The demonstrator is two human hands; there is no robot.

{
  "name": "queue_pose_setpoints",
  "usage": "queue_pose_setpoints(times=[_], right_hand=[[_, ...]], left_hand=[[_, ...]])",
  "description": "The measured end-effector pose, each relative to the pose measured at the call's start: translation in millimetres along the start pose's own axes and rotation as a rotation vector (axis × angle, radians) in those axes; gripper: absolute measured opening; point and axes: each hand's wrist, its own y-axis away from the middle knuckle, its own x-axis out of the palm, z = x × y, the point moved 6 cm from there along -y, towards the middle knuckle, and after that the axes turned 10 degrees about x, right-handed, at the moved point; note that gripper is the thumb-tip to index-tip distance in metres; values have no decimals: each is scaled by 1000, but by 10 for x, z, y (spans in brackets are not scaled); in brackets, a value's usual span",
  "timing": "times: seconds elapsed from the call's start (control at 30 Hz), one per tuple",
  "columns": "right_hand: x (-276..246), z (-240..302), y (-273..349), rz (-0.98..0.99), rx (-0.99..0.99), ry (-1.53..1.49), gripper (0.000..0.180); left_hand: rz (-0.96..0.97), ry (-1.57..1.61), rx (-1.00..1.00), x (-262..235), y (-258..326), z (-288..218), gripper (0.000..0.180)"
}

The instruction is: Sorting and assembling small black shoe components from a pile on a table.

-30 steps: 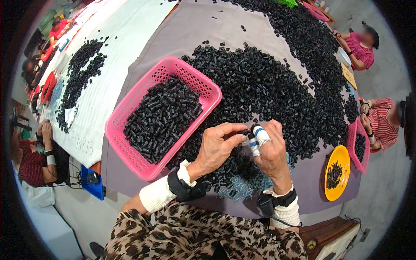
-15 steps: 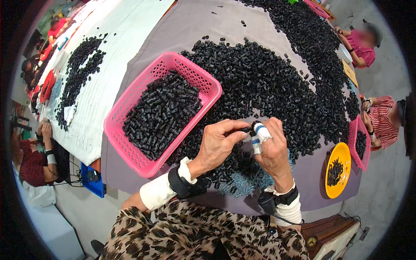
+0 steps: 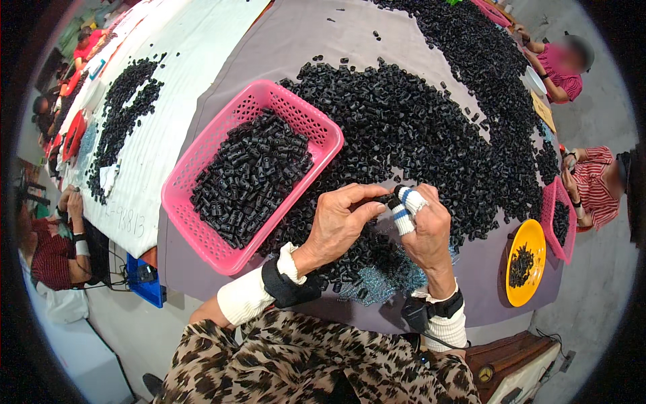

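Note:
My left hand (image 3: 342, 221) pinches a small black plastic part (image 3: 388, 200) between thumb and fingertips. My right hand (image 3: 428, 229), two of its fingers wrapped in white-and-blue cloth, is closed at the same part; whether it grips a second piece is hidden. Both hands meet over a wide pile of small black plastic parts (image 3: 404, 121). Left of them stands a pink plastic basket (image 3: 195, 249), partly filled with similar black parts. Under my right wrist lies a heap of small blue-grey metallic pieces (image 3: 373, 286), too fine to name.
A yellow plate (image 3: 533, 269) with black pieces sits at the right edge, beside another pink basket (image 3: 568, 236). Several people work around the tables. On the left, a white-covered table (image 3: 188, 87) bears more black parts. A blue bin (image 3: 145, 289) stands below it.
My right hand has turned slightly and its wrapped fingers have shifted a little. The left hand stays nearly in place, still pinching. The basket and piles look the same.

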Motion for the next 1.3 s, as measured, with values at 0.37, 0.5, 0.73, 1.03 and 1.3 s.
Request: queue_pose_setpoints(times=[0.37,0.5,0.73,1.03,1.3], right_hand=[[3,147,-8,-15,-169,150,22],[34,151,-29,18,-159,104,22],[78,115,-43,43,-149,146,23],[119,51,11,123,-180,153,33],[135,28,9,150,-175,193,30]], left_hand=[[-18,-6,-5,-21,-8,9,23],[-35,-19,7,-52,-16,-14,23],[-45,-84,82,-60,-35,-57,24],[-28,-115,90,-60,8,-10,23],[-40,-119,73,-39,-8,16,23]])
